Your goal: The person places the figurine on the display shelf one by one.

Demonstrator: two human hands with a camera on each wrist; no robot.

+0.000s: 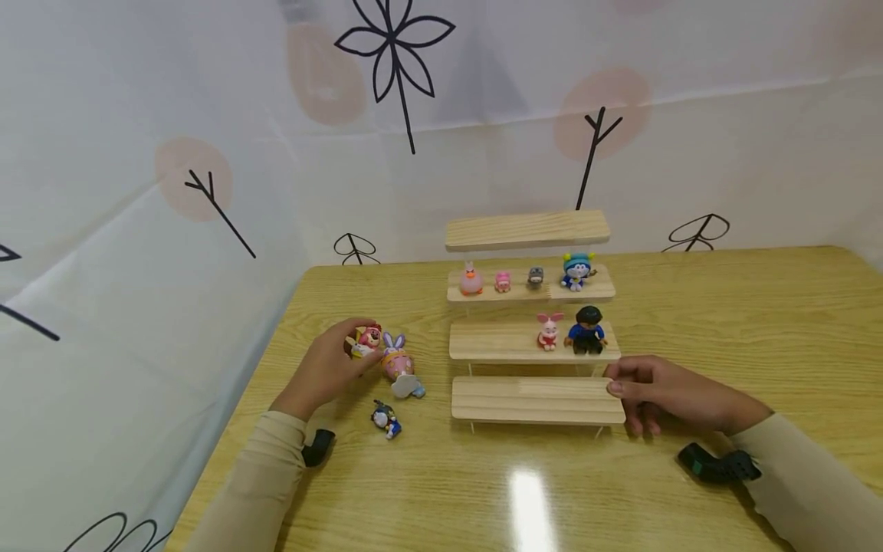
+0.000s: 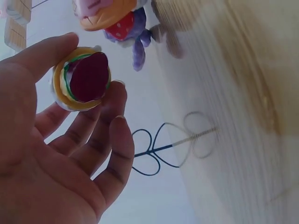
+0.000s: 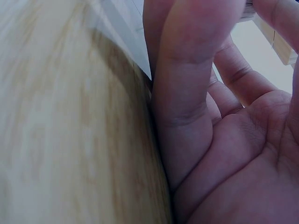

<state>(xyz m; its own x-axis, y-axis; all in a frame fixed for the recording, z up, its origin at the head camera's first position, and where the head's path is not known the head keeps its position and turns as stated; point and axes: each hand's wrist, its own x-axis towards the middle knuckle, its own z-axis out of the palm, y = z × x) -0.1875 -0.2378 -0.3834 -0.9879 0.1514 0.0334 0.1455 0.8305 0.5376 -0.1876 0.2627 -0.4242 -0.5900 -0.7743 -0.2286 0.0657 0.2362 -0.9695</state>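
Observation:
My left hand [image 1: 329, 369] pinches a small red-and-pink figurine [image 1: 368, 337] between thumb and fingers. The left wrist view shows its round base [image 2: 86, 77], dark red with a yellow rim, facing the camera. Beside it lies a pink egg-shaped bunny figurine [image 1: 398, 366] with purple ears. A small dark-and-blue figurine [image 1: 386, 419] lies nearer the front. My right hand [image 1: 679, 395] holds the right end of the lowest step of a wooden tiered display stand [image 1: 538, 400], thumb at its edge. In the right wrist view its fingers [image 3: 184, 93] are bent, close to the table.
On the stand's upper middle step sit a pink bird figurine [image 1: 471, 280], a small pink one [image 1: 502, 282], a grey one [image 1: 535, 277] and a blue-capped one [image 1: 576, 272]. One step lower are a piglet figurine [image 1: 548, 332] and a black-haired toy figure [image 1: 587, 331]. Patterned cloth [image 1: 483, 153] hangs behind.

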